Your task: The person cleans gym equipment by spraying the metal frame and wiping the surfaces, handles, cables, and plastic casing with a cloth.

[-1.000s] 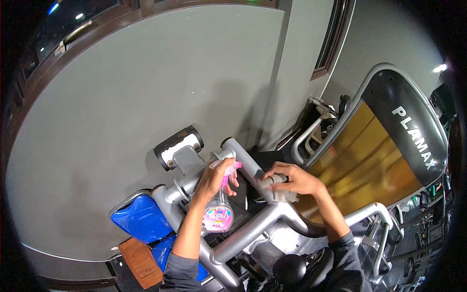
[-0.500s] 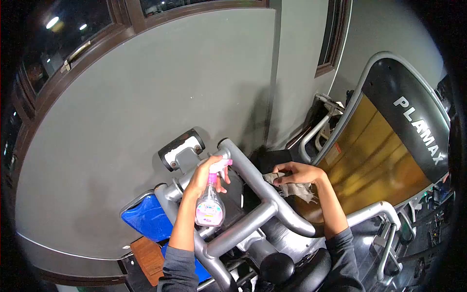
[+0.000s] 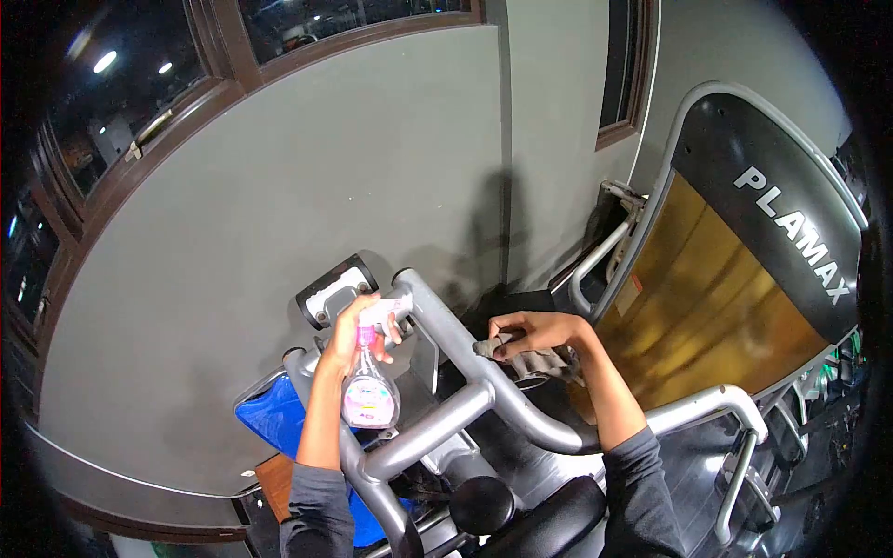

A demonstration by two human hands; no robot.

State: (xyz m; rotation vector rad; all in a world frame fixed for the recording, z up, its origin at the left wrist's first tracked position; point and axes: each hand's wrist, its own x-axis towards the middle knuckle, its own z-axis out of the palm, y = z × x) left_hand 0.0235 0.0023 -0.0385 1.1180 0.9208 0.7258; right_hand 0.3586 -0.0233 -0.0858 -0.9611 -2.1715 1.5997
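Note:
My left hand (image 3: 352, 339) grips a clear spray bottle (image 3: 370, 398) by its neck, just under the white and pink trigger head. The bottle has a pink label and hangs upright in front of the silver tube frame of a gym machine (image 3: 437, 430). A grey cloth (image 3: 544, 361) is pinched between the thumb and fingers of my right hand (image 3: 535, 333), and its loose end drapes below the palm. One corner of the cloth meets the upper side of the slanted silver tube (image 3: 446, 321).
A gym machine panel marked PLAMAX (image 3: 744, 251) stands to the right, with a bent silver bar (image 3: 707, 402) below it. Blue pads (image 3: 274, 414) and a brown wooden piece (image 3: 274, 484) lie at lower left. A grey wall (image 3: 279, 205) rises behind.
Both hands, with the bottle and cloth, sit slightly farther left in view as the camera has shifted. My right hand has brought the cloth's corner onto the slanted tube.

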